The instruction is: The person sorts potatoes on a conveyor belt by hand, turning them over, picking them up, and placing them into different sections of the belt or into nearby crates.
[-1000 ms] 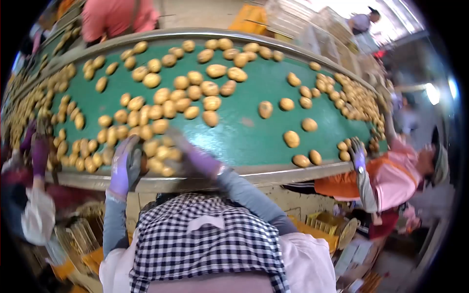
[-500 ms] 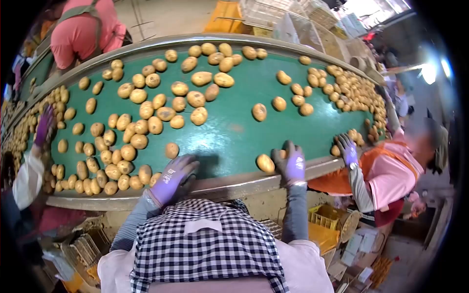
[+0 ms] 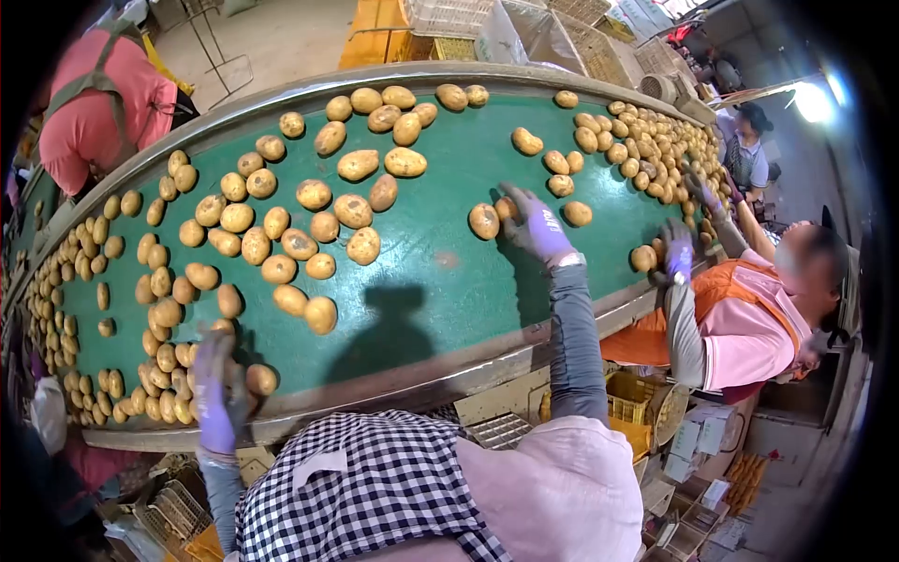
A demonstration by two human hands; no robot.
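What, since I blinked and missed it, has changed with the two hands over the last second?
The right hand left the near edge of the green belt and reached out across it onto a potato; grip unclear. The left hand slid leftward along the near edge, beside another potato. The co-worker's gloved hand stayed at the edge.

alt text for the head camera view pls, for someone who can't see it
A person's gloved right hand reaches across a green conveyor belt to touch a potato, while the left hand sits among potatoes at the near edge. Many more cover the belt, and a co-worker in orange and pink stands at the right.
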